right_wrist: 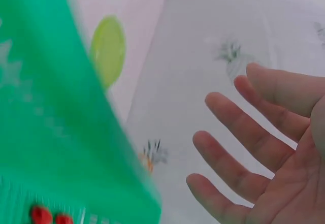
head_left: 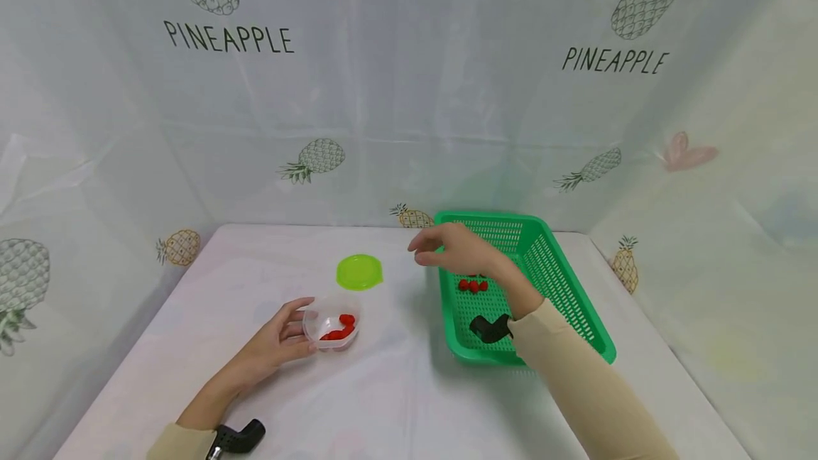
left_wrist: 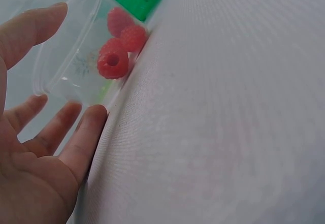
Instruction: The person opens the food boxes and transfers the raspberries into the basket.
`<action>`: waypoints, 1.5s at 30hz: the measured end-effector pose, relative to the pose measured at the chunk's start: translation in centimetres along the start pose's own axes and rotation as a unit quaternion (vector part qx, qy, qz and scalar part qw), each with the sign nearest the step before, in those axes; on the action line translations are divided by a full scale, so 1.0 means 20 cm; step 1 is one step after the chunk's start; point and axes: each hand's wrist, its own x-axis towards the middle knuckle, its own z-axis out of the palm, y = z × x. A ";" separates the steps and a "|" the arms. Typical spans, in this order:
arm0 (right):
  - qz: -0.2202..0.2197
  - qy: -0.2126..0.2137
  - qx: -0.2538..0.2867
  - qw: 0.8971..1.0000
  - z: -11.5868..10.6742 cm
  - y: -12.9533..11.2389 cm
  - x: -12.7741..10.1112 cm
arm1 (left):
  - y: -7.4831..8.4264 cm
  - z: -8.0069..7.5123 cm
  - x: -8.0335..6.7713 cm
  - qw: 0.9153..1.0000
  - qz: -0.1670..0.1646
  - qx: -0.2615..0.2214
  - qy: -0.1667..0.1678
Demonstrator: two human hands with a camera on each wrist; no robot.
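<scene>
A clear plastic container [head_left: 317, 312] with three red raspberries [left_wrist: 112, 59] inside stands on the table. My left hand [head_left: 281, 338] holds it from the left, thumb on the near side and fingers round the far side. One raspberry turns its hollow end to the left wrist camera. Over the left rim of a green basket [head_left: 561, 272] hovers my right hand [head_left: 461, 248], its palm bare and its fingers apart, loosely bent. Several more raspberries [head_left: 473, 286] lie on the basket floor, partly covered by the right forearm.
Behind the container lies a flat lime-green lid [head_left: 359, 272]. A pale cloth [head_left: 390, 403] covers the table. Sheeting printed with pineapples [head_left: 322, 155] hangs at the back and on both sides. The basket takes up the table's right part, its walls raised.
</scene>
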 end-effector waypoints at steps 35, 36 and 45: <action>-0.005 -0.013 0.066 0.998 0.74 -0.19 0.27 | 0.01 0.00 0.00 1.000 0.004 0.005 -0.002; -0.009 -0.017 0.061 0.998 0.76 -0.19 0.28 | 0.01 0.00 -0.01 1.000 0.006 0.005 -0.002; -0.015 -0.048 0.031 0.998 0.81 -0.17 0.32 | 0.01 0.00 -0.01 1.000 0.011 -0.003 -0.008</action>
